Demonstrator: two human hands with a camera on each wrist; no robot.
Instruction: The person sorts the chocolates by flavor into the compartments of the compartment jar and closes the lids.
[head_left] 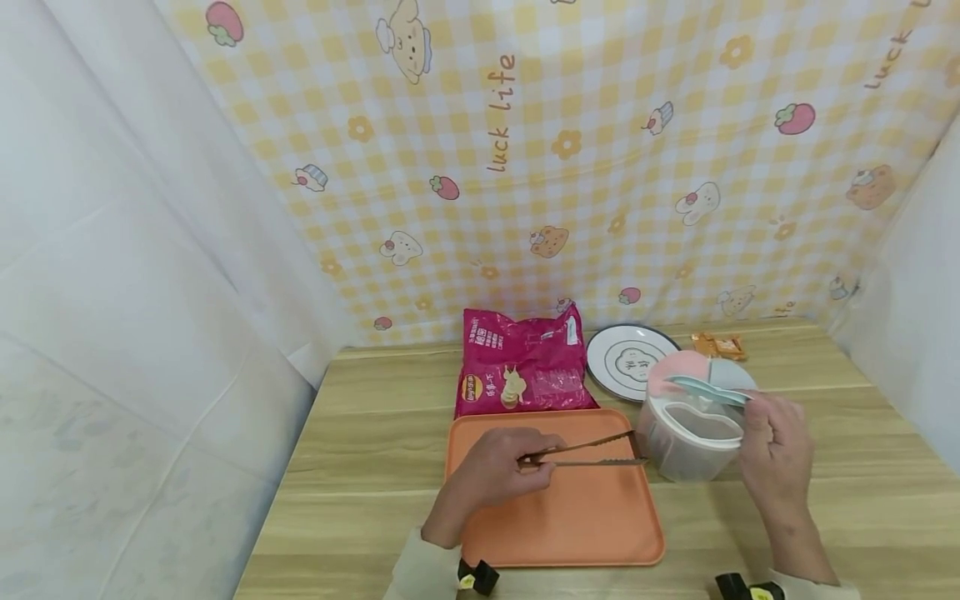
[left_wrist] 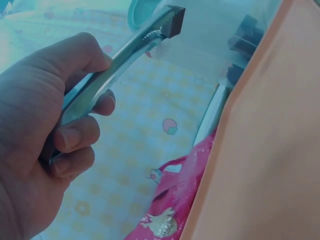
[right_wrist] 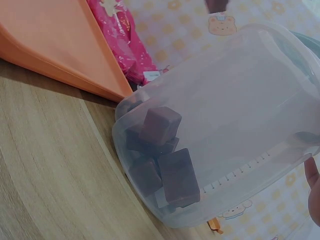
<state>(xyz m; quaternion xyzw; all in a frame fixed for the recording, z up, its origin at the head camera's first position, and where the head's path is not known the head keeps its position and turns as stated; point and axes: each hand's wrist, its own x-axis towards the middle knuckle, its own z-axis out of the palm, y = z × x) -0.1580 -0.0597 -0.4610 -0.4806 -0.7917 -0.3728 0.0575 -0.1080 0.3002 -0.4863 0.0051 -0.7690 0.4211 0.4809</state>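
Note:
My left hand (head_left: 498, 467) grips metal tongs (left_wrist: 97, 87) above the orange tray (head_left: 570, 517). Between the tong tips is a dark brown block (left_wrist: 174, 22), beside the clear plastic container (head_left: 678, 458). Several similar dark brown blocks (right_wrist: 180, 177) lie at the container's bottom, visible through its wall in the right wrist view. With my right hand (head_left: 780, 450) I hold up a light blue lid flap (head_left: 708, 390) on the container, so one heart-shaped opening shows. Only part of that hand appears in the right wrist view.
A magenta chip bag (head_left: 525, 362) lies behind the tray. To its right is a white plate (head_left: 611, 354) with a dark rim, and small orange packets (head_left: 720, 346) lie farther right. A checked cloth (head_left: 480, 208) hangs behind the wooden table (head_left: 360, 467).

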